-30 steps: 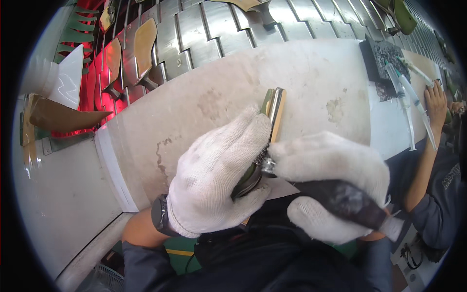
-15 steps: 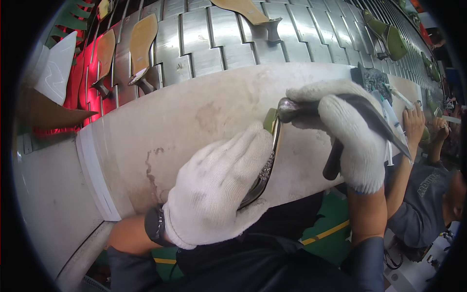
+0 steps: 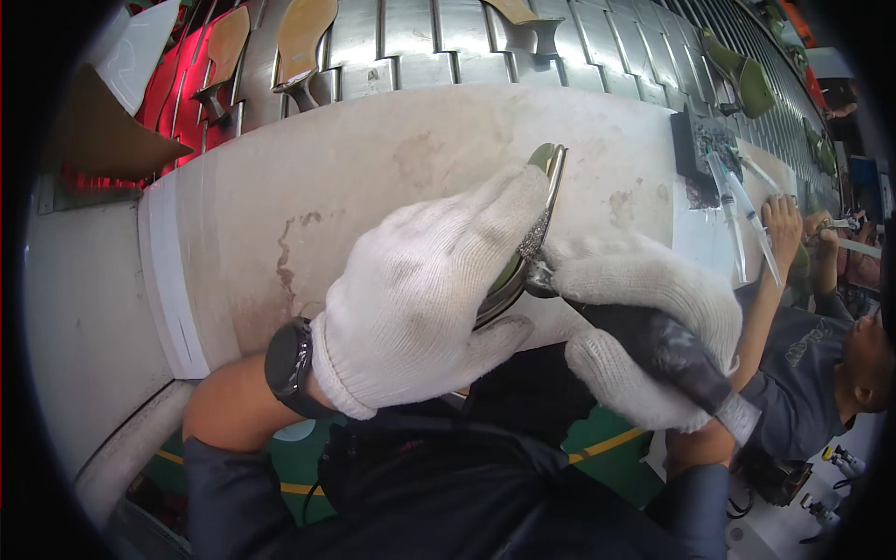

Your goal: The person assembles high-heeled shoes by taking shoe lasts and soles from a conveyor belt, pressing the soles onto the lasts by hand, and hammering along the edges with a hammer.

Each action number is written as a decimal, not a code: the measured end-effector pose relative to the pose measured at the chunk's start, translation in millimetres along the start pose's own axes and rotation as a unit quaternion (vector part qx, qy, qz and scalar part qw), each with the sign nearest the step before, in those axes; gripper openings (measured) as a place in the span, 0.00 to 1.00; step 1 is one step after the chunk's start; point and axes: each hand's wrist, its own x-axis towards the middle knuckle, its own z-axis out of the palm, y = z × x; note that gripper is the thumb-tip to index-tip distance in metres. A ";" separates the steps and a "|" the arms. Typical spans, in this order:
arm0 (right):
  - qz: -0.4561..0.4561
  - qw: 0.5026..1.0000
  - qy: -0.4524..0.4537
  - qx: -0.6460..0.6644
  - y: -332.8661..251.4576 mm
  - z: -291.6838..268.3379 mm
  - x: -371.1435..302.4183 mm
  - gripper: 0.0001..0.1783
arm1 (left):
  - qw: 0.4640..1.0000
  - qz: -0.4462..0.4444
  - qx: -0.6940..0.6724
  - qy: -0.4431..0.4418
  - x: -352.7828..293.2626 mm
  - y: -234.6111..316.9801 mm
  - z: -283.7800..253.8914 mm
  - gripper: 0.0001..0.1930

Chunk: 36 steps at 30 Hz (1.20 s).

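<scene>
In a white knit glove, my left hand [image 3: 420, 280] is closed around a shoe [image 3: 553, 191] with an olive-green inside, a shiny dark edge and a strip of glitter. Much of the shoe is hidden under the glove. My right hand [image 3: 644, 308], also gloved, grips a dark hammer [image 3: 653, 345]. Its rounded metal face sits right against the side of the shoe, by the glitter strip; I cannot tell if they touch. Both hands are over the near edge of the pale worktop [image 3: 373, 159].
Beyond the worktop runs a slatted metal conveyor [image 3: 420, 70] bearing tan heeled soles [image 3: 303, 42] and a green heeled shoe [image 3: 747, 79]. A dark block [image 3: 695, 154] and several syringes [image 3: 737, 205] lie at the right, near a co-worker's hand [image 3: 782, 224]. Brown board [image 3: 107, 131] stands at the left.
My right hand has lowered and turned the hammer, bringing its head from the shoe's far end down to its middle. My left hand has shifted slightly up and right with the shoe.
</scene>
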 end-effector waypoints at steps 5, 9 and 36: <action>-0.109 0.981 0.154 -0.043 11.4 43.1 -11.4 0.20 | 1.000 -0.028 -0.007 -0.003 -4.8 2.5 -2.0 0.48; -0.100 0.979 0.175 -0.034 6.1 67.0 -25.9 0.22 | 0.999 -0.050 -0.002 -0.013 -5.9 8.2 -6.0 0.48; -0.101 0.978 0.141 0.116 4.0 130.9 -38.9 0.23 | 0.996 -0.033 0.087 -0.005 -59.9 12.0 -18.9 0.59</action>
